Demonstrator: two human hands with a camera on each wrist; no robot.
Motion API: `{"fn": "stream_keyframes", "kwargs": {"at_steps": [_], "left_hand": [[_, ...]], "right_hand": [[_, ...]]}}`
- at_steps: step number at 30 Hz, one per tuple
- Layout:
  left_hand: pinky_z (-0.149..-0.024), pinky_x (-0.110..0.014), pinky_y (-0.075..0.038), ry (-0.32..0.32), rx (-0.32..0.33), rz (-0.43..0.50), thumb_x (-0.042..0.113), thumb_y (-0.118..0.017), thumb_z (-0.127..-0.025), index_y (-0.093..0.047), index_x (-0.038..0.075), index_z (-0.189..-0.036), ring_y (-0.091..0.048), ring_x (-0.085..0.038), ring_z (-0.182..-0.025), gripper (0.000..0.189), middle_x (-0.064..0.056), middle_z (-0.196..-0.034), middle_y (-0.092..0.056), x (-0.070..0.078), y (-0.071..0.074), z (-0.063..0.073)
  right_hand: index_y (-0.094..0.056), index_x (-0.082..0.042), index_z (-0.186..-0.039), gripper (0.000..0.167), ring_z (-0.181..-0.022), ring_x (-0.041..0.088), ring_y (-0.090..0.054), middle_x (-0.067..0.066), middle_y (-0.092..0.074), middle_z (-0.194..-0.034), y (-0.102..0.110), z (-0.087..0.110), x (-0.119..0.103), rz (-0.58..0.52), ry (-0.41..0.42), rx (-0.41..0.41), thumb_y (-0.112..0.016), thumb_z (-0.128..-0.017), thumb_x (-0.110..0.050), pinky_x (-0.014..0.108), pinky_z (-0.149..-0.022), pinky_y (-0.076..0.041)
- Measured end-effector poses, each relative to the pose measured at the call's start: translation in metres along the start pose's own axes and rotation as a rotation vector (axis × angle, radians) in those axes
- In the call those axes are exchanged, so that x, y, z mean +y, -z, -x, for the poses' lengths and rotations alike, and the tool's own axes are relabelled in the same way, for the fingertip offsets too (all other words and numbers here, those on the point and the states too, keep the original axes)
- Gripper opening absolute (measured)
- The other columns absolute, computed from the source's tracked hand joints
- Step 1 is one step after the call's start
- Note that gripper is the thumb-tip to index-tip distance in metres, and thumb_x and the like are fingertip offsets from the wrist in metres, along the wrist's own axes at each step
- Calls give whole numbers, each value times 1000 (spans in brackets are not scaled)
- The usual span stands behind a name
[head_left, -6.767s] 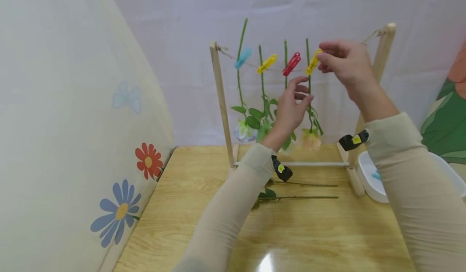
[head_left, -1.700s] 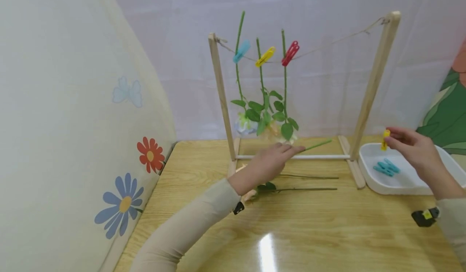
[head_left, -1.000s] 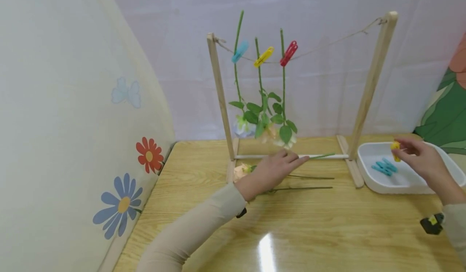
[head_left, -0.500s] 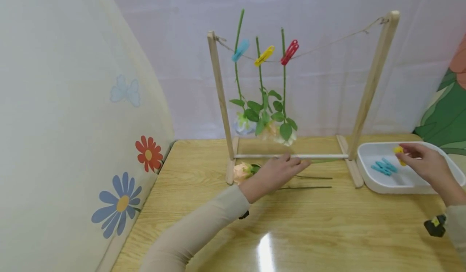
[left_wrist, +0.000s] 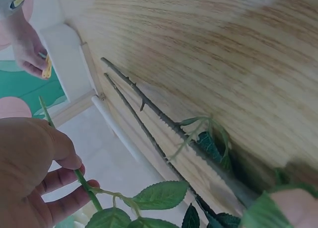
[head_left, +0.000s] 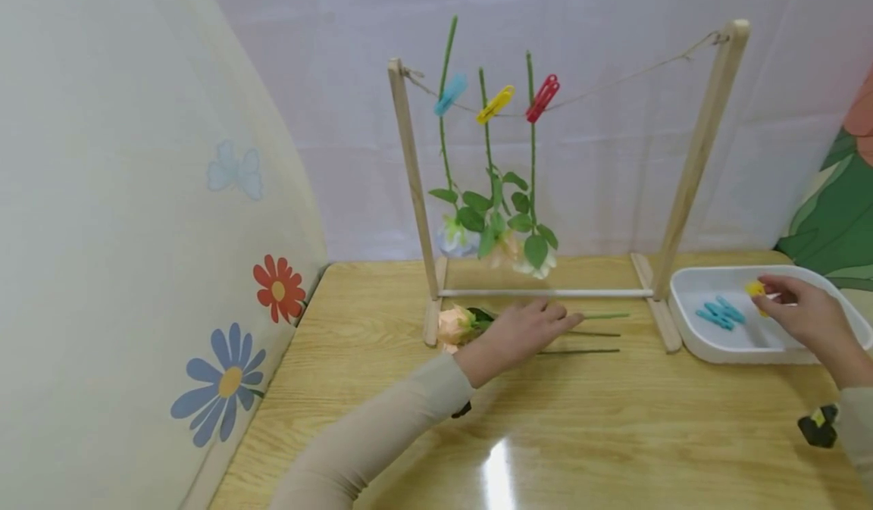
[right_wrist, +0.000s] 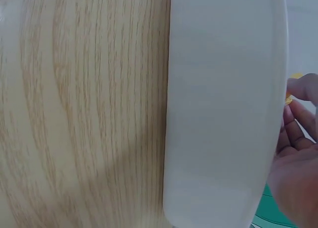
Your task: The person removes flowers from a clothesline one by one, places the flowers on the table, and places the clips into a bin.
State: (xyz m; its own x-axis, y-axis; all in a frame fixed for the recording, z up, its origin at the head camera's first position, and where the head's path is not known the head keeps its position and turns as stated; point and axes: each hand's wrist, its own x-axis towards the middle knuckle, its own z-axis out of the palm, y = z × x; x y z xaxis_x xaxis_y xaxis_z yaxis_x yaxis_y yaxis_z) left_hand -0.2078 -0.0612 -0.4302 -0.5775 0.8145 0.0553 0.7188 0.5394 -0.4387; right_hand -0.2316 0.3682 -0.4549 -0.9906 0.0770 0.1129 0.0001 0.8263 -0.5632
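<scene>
My left hand (head_left: 521, 339) pinches the green stem (left_wrist: 93, 195) of an artificial flower, low over the table in front of the rack. The stem's end (head_left: 608, 316) points right past my fingertips; its bloom is hidden in the head view. Beside it lie two darker-stemmed flowers, with a peach rose bloom (head_left: 453, 323) at the left. My right hand (head_left: 811, 319) pinches a yellow clothespin (head_left: 755, 290) over the white tray (head_left: 733, 355), where several blue clothespins (head_left: 720, 313) lie. In the right wrist view, the tray wall partly hides my fingers (right_wrist: 300, 89).
Behind my hands stands a wooden rack (head_left: 696, 169) with a string (head_left: 614, 84) and a white lower bar (head_left: 600, 293). Three flowers hang head down from the string, clipped by a blue (head_left: 451, 95), a yellow (head_left: 495, 104) and a red clothespin (head_left: 542, 98).
The fourth flower and its yellow clothespin have come off the string. Lately my left hand has lowered the stem towards the table, and my right hand has brought the clothespin down into the tray.
</scene>
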Motion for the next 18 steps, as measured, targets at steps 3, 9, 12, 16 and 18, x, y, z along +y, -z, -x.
{"fn": "stream_keyframes", "kwargs": {"at_steps": [3, 9, 12, 16, 18], "left_hand": [[-62, -16, -51, 1, -18, -7, 2, -66, -94, -37, 25, -157, -57, -12, -109, 73, 7, -131, -57, 1, -3, -1], [-60, -16, -50, 0, -73, -46, 4, -65, -97, -36, 26, -157, -56, -11, -110, 71, 8, -135, -55, 4, -5, -3], [-57, -16, -48, -1, -81, -56, 5, -65, -98, -37, 27, -157, -56, -11, -109, 68, 9, -135, -55, 5, -6, -3], [-55, -15, -46, 0, -86, -42, 5, -64, -98, -39, 27, -155, -56, -10, -110, 66, 10, -137, -56, 7, -7, -4], [-55, -16, -47, 1, -96, -35, 6, -63, -99, -39, 27, -155, -56, -10, -110, 64, 10, -137, -56, 7, -6, -5]], "right_hand": [[-46, 19, -132, 47, -105, 51, -50, 40, -50, -124, 0, -1, 3, 2, -13, -11, -55, -103, -17, 55, -80, -48], [-45, 19, -132, 48, -107, 54, -49, 41, -48, -127, 0, -1, 5, 18, -44, -29, -55, -103, -17, 63, -87, -45], [-44, 20, -132, 48, -107, 53, -49, 41, -48, -126, 0, -1, 5, 25, -56, -35, -55, -103, -17, 63, -86, -46], [-44, 21, -132, 48, -105, 53, -49, 41, -47, -125, 0, -1, 5, 34, -66, -44, -56, -103, -16, 63, -86, -47], [-44, 21, -131, 48, -103, 53, -49, 41, -48, -123, 0, -1, 6, 42, -64, -42, -57, -102, -15, 63, -85, -47]]}}
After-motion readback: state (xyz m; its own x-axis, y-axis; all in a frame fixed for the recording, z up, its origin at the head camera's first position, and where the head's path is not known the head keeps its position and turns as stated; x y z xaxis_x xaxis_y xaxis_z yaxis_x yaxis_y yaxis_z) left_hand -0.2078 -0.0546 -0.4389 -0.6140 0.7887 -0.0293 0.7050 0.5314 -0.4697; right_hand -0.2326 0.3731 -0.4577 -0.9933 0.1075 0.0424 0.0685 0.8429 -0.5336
